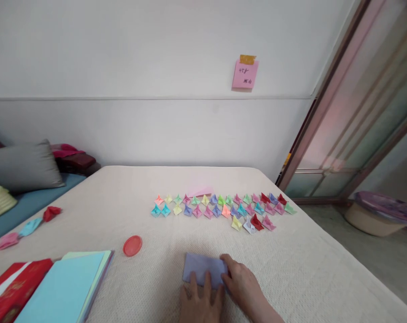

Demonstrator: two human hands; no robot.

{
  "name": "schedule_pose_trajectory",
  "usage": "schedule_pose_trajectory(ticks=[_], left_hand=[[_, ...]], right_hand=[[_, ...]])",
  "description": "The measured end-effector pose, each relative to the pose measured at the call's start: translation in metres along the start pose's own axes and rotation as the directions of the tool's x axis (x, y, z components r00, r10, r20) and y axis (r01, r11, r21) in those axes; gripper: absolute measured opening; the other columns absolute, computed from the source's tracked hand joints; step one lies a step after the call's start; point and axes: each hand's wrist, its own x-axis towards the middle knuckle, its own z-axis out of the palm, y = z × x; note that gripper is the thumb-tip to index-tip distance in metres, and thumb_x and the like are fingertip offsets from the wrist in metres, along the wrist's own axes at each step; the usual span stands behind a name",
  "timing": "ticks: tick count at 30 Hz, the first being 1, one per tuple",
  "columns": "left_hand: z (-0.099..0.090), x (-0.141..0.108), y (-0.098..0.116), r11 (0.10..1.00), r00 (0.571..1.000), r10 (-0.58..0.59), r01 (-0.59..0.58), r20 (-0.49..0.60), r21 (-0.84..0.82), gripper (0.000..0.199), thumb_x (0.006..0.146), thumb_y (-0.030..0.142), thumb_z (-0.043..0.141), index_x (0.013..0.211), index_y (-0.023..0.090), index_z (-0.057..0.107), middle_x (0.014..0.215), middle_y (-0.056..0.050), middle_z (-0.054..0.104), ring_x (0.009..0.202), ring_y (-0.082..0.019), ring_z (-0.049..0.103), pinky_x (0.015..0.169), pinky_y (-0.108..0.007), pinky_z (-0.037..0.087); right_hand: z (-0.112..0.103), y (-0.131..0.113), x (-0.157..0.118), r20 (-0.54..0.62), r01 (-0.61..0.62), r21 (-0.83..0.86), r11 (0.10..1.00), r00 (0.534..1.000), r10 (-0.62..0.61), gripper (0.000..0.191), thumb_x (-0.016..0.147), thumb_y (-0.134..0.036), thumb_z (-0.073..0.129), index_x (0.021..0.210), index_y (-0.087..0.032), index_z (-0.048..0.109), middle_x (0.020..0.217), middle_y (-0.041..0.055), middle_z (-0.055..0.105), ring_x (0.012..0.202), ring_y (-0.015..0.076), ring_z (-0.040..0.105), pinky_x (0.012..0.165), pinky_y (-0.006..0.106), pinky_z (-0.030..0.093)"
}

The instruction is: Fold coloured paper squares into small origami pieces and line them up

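A folded sheet of lavender paper (203, 263) lies flat on the table in front of me. My left hand (201, 298) presses on its near edge with fingers spread. At the paper's right edge, my right hand (239, 278) grips the side between thumb and forefinger. Several small folded paper boats (208, 211) in many colours stand in rows farther back on the table.
A stack of coloured paper (65, 282) and a red packet (18, 287) lie at the near left. Beside them is a round red lid (132, 246). Three folded papers, one of them red (51, 213), lie along the left edge. A pink note (245, 74) is taped to the wall.
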Motion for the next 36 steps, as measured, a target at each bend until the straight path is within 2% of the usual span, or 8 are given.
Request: schedule_pose_trajectory(ticks=[6,9,16,22,28,32,36], left_hand=[[0.0009,0.0006,0.0006,1.0,1.0,-0.021,0.021,0.003,-0.006,0.045,0.089,0.037,0.044,0.134,0.042,0.042,0.146,-0.007,0.041,0.126,-0.051,0.033,0.089,-0.073,0.03],[0.0015,0.001,0.001,1.0,1.0,-0.015,0.015,-0.007,0.012,0.046,0.089,0.032,0.043,0.134,0.041,0.043,0.145,-0.008,0.042,0.125,-0.052,0.035,0.087,-0.073,0.032],[-0.0015,0.0005,0.0007,1.0,1.0,-0.007,0.008,0.02,-0.005,0.045,0.09,0.035,0.043,0.135,0.041,0.041,0.145,-0.01,0.04,0.126,-0.052,0.033,0.088,-0.075,0.031],[0.0006,0.0006,0.0012,0.999,0.999,-0.04,0.04,-0.009,-0.019,0.043,0.09,0.04,0.043,0.133,0.045,0.042,0.145,-0.003,0.041,0.127,-0.05,0.033,0.09,-0.073,0.03],[0.0042,0.0018,0.0014,1.0,0.999,-0.028,0.028,-0.024,0.014,0.044,0.09,0.033,0.044,0.133,0.041,0.044,0.144,-0.008,0.043,0.124,-0.052,0.035,0.087,-0.076,0.03],[0.0034,0.0012,0.0005,0.999,0.999,-0.023,0.022,-0.027,-0.025,0.043,0.09,0.039,0.044,0.132,0.043,0.044,0.144,-0.007,0.042,0.126,-0.052,0.034,0.089,-0.075,0.03],[0.0036,0.0009,0.0002,1.0,0.999,-0.02,0.02,-0.036,0.006,0.042,0.09,0.04,0.044,0.132,0.042,0.045,0.143,-0.008,0.044,0.124,-0.051,0.036,0.088,-0.073,0.032]], right_hand=[[-0.0001,0.0002,-0.0008,-0.004,0.0,-0.002,1.0,1.0,0.0,0.043,0.074,-0.01,0.043,0.115,-0.019,0.055,0.089,0.008,0.072,0.089,0.0227,0.066,0.069,0.028,0.041],[-0.0003,0.0003,-0.0009,-0.003,0.006,0.0,1.0,1.0,-0.006,0.043,0.073,-0.01,0.043,0.114,-0.019,0.055,0.089,0.0078,0.072,0.089,0.0226,0.066,0.069,0.028,0.041],[-0.0002,0.0,-0.0011,-0.001,0.004,-0.002,1.0,1.0,-0.004,0.043,0.074,-0.011,0.043,0.114,-0.019,0.055,0.091,0.0084,0.073,0.089,0.0229,0.066,0.069,0.028,0.041],[0.0,-0.0001,-0.0019,0.002,0.005,0.003,1.0,1.0,-0.005,0.043,0.074,-0.01,0.042,0.114,-0.019,0.055,0.095,0.0089,0.072,0.09,0.0226,0.066,0.07,0.028,0.042],[-0.0005,-0.0006,-0.0006,0.005,0.009,0.002,1.0,1.0,-0.009,0.043,0.074,-0.01,0.043,0.115,-0.018,0.055,0.096,0.0093,0.072,0.092,0.0238,0.065,0.071,0.029,0.042],[-0.0009,-0.0004,-0.0008,0.005,0.012,0.003,1.0,1.0,-0.012,0.042,0.075,-0.011,0.044,0.115,-0.018,0.054,0.096,0.0095,0.072,0.092,0.0245,0.066,0.071,0.029,0.042],[-0.0009,-0.0005,-0.0015,0.005,0.017,0.003,1.0,1.0,-0.017,0.041,0.075,-0.011,0.043,0.113,-0.019,0.055,0.096,0.0085,0.072,0.091,0.0237,0.066,0.07,0.029,0.042]])
